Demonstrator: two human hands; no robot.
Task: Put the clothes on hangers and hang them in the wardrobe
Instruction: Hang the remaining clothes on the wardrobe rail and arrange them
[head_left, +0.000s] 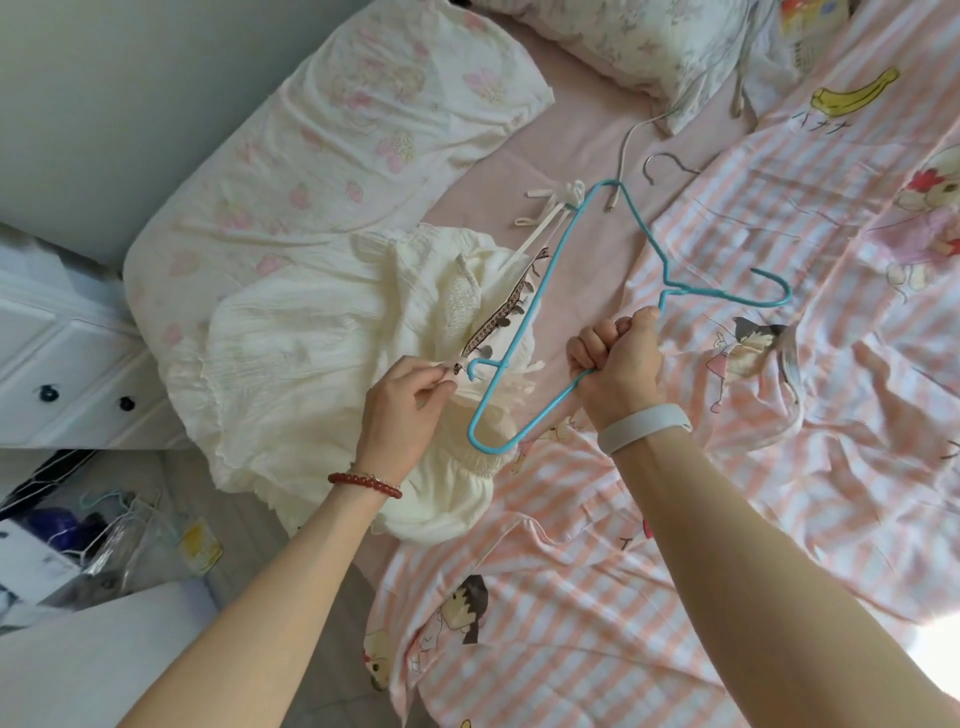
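Observation:
A blue wire hanger (540, 291) is held over the bed, its hook pointing right. My right hand (618, 364) grips the hanger's neck and lower arm in a fist. A cream crinkled dress (291, 353) lies bunched on the bed under the hanger. One white strap (545, 218) of the dress is looped over the hanger's far end. My left hand (405, 410) pinches the other strap beside the small notch hook on the hanger's near arm. A patterned trim with dark tabs runs along the dress's neckline.
A pink striped cartoon quilt (779, 415) covers the right of the bed. A grey hanger (670, 166) and a white cable (623, 156) lie on the pink sheet. Pillows are at the top. A white drawer unit (62, 364) and spare hangers (114, 514) stand at the left.

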